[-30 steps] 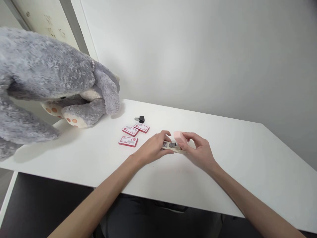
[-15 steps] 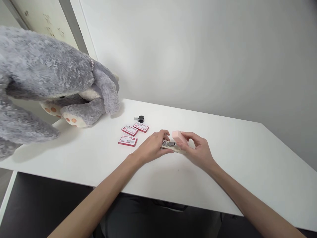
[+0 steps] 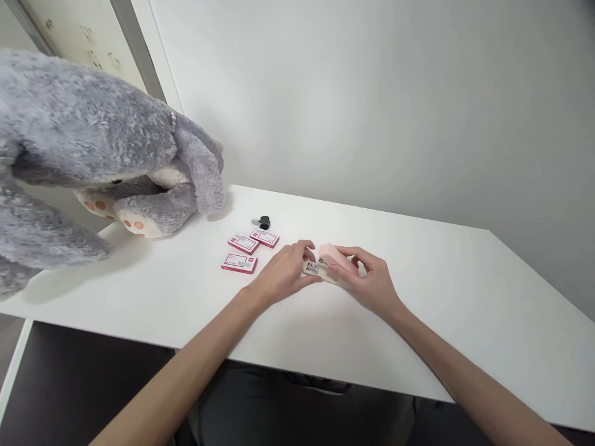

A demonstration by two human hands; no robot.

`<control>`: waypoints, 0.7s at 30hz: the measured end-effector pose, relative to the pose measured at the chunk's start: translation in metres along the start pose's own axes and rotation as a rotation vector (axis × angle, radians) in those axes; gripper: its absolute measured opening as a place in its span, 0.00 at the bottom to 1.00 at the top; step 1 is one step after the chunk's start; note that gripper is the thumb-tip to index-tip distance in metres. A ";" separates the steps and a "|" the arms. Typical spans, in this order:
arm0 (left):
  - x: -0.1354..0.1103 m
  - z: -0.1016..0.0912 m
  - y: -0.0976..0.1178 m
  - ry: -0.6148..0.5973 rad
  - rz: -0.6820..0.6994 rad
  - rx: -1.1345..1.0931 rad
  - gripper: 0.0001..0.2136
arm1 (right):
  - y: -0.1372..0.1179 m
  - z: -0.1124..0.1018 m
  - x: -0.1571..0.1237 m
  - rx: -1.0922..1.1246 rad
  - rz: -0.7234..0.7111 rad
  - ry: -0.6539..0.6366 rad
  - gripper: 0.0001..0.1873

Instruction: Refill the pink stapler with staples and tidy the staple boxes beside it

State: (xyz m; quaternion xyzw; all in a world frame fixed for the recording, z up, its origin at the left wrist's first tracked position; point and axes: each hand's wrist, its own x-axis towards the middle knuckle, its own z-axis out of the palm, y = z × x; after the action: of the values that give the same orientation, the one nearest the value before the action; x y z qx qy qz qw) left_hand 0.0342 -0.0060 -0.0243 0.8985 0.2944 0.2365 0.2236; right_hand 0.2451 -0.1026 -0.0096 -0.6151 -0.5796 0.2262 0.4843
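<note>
A stapler (image 3: 332, 254) with a pink upper arm and a pale base lies on the white table (image 3: 297, 334), its arm raised off the base. My right hand (image 3: 369, 272) grips the pink arm from the right, thumb on the near side and fingers on the far side. My left hand (image 3: 290, 266) curls round the front end of the base, thumb and fingers on opposite sides. A shiny metal plate on the base shows between thumb and fingers. The rear of the stapler is partly hidden by my right hand.
Several red-and-white staple boxes lie left of my hands, the nearest box (image 3: 239, 263) closest to my left wrist. Behind them is a black-handled staple remover (image 3: 261, 222). A large grey plush toy (image 3: 93, 130) fills the left side. A white wall (image 3: 372, 111) backs the table.
The pink arm has tilted down and left towards the base. The metal staple magazine that showed apart below it is now mostly out of sight. My left thumb and fingers have shifted slightly.
</note>
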 end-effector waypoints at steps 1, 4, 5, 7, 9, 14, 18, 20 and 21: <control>0.000 0.000 0.000 0.008 -0.001 0.009 0.28 | 0.000 0.000 0.000 0.002 0.016 -0.003 0.22; 0.000 0.001 -0.001 0.055 0.014 0.023 0.25 | 0.000 -0.001 0.000 -0.001 0.039 -0.014 0.23; 0.000 0.000 -0.001 0.082 0.026 0.035 0.24 | 0.001 -0.001 0.000 -0.006 0.041 -0.020 0.24; 0.000 0.000 -0.002 0.150 0.046 0.086 0.21 | 0.002 -0.001 0.001 -0.017 0.047 -0.036 0.29; 0.001 0.000 -0.004 0.232 0.038 0.170 0.20 | 0.004 -0.001 0.002 -0.029 0.058 -0.044 0.33; 0.002 0.001 -0.011 0.413 -0.050 0.388 0.17 | 0.008 0.001 0.003 -0.049 0.047 -0.035 0.37; 0.002 -0.001 -0.012 0.415 -0.125 0.504 0.17 | 0.011 0.003 0.002 -0.047 0.029 -0.036 0.36; 0.001 -0.004 -0.009 0.404 -0.169 0.559 0.18 | 0.013 0.004 0.003 -0.037 0.027 -0.033 0.35; 0.001 -0.005 -0.007 0.402 -0.190 0.587 0.18 | 0.014 0.004 0.003 -0.030 0.028 -0.029 0.35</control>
State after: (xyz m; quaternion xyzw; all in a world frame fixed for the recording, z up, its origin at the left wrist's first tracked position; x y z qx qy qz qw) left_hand 0.0288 0.0013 -0.0239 0.8288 0.4697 0.2920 -0.0850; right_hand 0.2490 -0.0962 -0.0224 -0.6270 -0.5813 0.2331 0.4633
